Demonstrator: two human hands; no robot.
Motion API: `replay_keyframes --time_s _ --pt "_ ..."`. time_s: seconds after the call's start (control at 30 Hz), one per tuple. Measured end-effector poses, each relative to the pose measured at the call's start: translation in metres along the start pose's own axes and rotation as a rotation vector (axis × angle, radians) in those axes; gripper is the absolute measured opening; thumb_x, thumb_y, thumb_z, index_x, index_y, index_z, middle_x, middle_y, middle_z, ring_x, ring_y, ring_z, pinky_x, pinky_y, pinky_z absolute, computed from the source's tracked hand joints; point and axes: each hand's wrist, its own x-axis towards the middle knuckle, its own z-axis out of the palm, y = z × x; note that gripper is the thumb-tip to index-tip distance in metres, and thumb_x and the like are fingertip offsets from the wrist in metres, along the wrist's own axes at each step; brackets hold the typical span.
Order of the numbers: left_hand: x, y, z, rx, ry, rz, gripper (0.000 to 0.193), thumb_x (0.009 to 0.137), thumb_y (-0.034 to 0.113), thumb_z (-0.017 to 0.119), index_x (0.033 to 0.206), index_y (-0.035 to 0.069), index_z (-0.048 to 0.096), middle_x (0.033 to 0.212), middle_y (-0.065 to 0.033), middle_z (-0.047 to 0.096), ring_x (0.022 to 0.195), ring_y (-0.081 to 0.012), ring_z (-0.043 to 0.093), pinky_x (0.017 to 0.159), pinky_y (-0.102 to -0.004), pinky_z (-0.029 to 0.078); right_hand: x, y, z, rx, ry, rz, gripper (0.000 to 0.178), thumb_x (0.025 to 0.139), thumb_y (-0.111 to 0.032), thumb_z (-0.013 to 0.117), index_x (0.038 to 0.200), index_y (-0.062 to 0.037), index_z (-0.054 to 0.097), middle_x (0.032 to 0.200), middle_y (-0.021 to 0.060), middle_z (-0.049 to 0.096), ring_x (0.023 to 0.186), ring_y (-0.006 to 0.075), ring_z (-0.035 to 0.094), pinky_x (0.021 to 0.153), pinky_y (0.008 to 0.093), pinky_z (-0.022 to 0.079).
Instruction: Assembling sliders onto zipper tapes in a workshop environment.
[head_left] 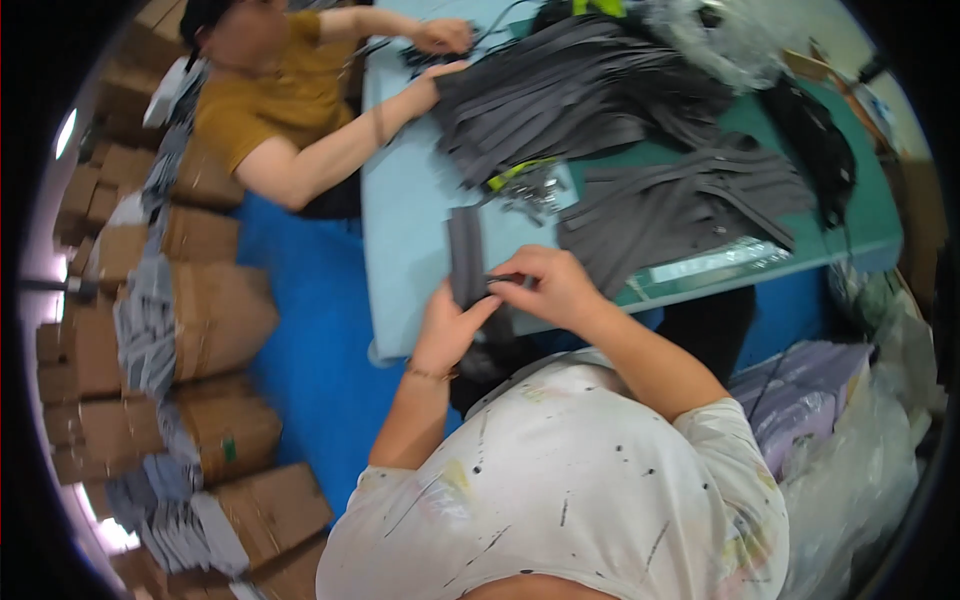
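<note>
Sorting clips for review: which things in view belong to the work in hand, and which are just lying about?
Likely in use:
Grey strip, in the left hand
Dark piece, in the right hand
Strip piles
Small metal parts
Table

Probably just lying about:
Cartons
Purple packs
Clear plastic

Cardboard boxes along left; blue floor beside.
</note>
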Motion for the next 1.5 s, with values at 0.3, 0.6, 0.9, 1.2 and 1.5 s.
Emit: replay_keyframes --time_s 0.3,0.6,0.9,1.2,1.5 --pt "0.024 0.084 0.025 0.012 -0.369 0.021 0.024 0.078 0.005 0.066 0.1 -0.002 0.061 0.088 -0.0026 0.063 0.081 -0.0089 0.056 0.072 -0.0223 0.045 -0.009 -0.032 -0.055 0.399 0.229 -0.024 0.015 0.072 -0.001 0.07 0.086 -0.0051 0.069 0.075 -0.0011 0.05 0.063 0.0038 0.047 0.053 0.0172 0.035" --pt "0.105 0.118 0.118 0.392 -0.627 0.33 0.021 0.077 0.017 0.066 0.087 -0.002 0.062 0.071 -0.0035 0.061 0.066 -0.0082 0.054 0.061 -0.0228 0.042 -0.022 0.006 -0.17 0.692 0.501 0.131 0.008 0.079 -0.01 0.066 0.082 -0.0018 0.064 0.077 -0.0002 0.06 0.068 0.0054 0.053 0.063 0.0189 0.042" --pt "0.22 0.08 0.172 0.648 -0.691 0.416 0.034 0.071 0.026 0.069 0.09 -0.001 0.063 0.079 -0.0133 0.064 0.072 -0.0217 0.06 0.071 -0.0298 0.045 -0.015 0.085 -0.285 -0.147 1.093 0.241 0.021 0.08 -0.021 0.066 0.084 -0.0008 0.066 0.068 0.0003 0.06 0.06 0.0092 0.053 0.058 0.0237 0.042" --pt "0.142 0.09 0.102 -0.235 -0.653 -0.235 0.023 0.086 0.014 0.056 0.104 -0.001 0.054 0.074 -0.0021 0.051 0.05 -0.0039 0.04 0.041 -0.0178 0.026 0.004 0.01 -0.192 0.044 0.533 0.108 0.043 0.076 -0.013 0.07 0.115 -0.006 0.052 0.09 0.001 0.054 0.075 0.0067 0.051 0.063 0.0198 0.043" --pt "0.027 0.057 0.029 -0.372 -0.622 -0.306 0.027 0.092 0.02 0.045 0.106 -0.003 0.052 0.071 -0.0033 0.052 0.048 -0.0045 0.041 0.039 -0.0174 0.028 0.036 -0.021 -0.076 0.51 0.207 0.215 0.034 0.075 -0.005 0.07 0.105 0.0 0.056 0.081 -0.0011 0.055 0.068 0.0033 0.05 0.059 0.0159 0.04"
